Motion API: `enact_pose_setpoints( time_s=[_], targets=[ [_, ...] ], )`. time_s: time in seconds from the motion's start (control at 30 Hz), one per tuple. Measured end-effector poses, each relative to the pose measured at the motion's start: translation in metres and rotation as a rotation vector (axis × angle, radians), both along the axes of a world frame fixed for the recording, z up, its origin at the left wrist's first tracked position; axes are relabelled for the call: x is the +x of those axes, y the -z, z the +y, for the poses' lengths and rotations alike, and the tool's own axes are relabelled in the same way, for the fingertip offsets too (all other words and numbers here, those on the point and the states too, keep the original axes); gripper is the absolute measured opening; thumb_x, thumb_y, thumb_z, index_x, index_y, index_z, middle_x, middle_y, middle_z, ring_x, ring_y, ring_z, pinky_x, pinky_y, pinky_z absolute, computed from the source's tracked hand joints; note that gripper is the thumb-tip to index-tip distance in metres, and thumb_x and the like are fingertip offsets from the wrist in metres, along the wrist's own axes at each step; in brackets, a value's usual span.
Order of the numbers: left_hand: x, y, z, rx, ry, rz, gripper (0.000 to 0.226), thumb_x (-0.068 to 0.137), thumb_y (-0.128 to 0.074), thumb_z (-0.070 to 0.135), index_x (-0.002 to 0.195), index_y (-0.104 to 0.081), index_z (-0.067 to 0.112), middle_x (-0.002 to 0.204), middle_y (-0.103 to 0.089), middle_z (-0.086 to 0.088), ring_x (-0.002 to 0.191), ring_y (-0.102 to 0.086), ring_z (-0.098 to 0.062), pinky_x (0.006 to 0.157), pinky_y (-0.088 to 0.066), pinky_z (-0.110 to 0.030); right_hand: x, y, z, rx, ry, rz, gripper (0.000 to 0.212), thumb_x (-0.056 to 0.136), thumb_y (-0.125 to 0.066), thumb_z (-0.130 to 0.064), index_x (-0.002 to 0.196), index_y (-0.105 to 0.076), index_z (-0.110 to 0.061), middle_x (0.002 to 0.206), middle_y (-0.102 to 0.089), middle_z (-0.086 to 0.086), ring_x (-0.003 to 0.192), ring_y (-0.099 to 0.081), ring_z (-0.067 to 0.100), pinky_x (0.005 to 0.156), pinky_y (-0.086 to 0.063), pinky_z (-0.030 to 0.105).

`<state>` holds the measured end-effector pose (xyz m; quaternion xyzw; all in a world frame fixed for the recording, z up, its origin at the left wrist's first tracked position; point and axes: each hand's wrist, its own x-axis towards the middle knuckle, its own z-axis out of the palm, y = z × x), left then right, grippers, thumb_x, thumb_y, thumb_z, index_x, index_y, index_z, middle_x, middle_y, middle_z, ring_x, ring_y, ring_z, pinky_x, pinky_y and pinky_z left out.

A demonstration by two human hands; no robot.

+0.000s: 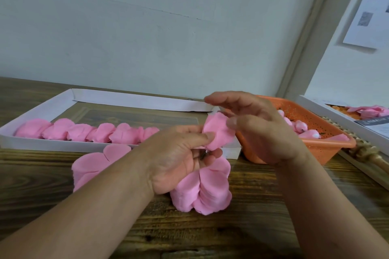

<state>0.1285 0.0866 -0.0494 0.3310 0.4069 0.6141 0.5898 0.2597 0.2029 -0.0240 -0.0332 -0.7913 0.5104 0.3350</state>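
work in hand: wrapping pink petals round a bud to build a flower, as I judge it.
flower (219, 131): held up over the tabletop (263, 206), near the tray's right end; its petals are loosely cupped.
left grip (181, 153): closed on the flower's base, thumb on top and fingers curled below; a dark stub (203, 154) shows against the palm.
right grip (259, 126): wide, fingers relaxed and arched over the flower, holding nothing; the thumb tip is at the petals' right edge, and I cannot tell whether it touches.
key relation: the flower's long axis runs from the stub, low and left in the left grip, up and right toward the right grip. The head lies just left of and below the right palm, so the right grip is nearer the loose petals.
next move, likely: the right fingers fold down and leftward onto the head.
petal stack (208, 185): on the tabletop under the left grip; a second stack (92, 164) lies left of the forearm.
tray (63, 145): white, with a row of finished flowers (84, 131) along its near wall.
basket (328, 144): orange, right of the hands, holding buds (301, 125).
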Motion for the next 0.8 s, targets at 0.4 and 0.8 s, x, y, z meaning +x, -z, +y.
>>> enact_pose_setpoints(
  time_s=[0.4, 0.8],
  targets=[
    [0.0054, -0.0002, -0.0004, 0.046, -0.042, 0.059, 0.025, 0.091, -0.054, 0.004, 0.114, -0.062, 0.008, 0.101, -0.071, -0.013, 0.072, -0.069, -0.014, 0.06, -0.054, -0.019, 0.0005, 0.0029, 0.0017, 0.046, 0.015, -0.108, 0.018, 0.072, -0.062, 0.0, 0.087, -0.07, -0.008, 0.088, -0.069, 0.003, 0.087, -0.063, 0.018, 0.079, -0.051, 0.031],
    [0.0015, 0.0054, 0.0053, 0.07, -0.131, 0.099, 0.02, 0.081, -0.064, 0.007, 0.1, -0.065, 0.01, 0.09, -0.074, -0.01, 0.08, -0.071, -0.018, 0.078, -0.058, -0.027, -0.0024, 0.001, -0.0034, 0.101, 0.058, -0.05, 0.015, 0.071, -0.063, 0.001, 0.082, -0.067, -0.008, 0.086, -0.065, 0.003, 0.083, -0.061, 0.018, 0.073, -0.051, 0.031]
  ],
)
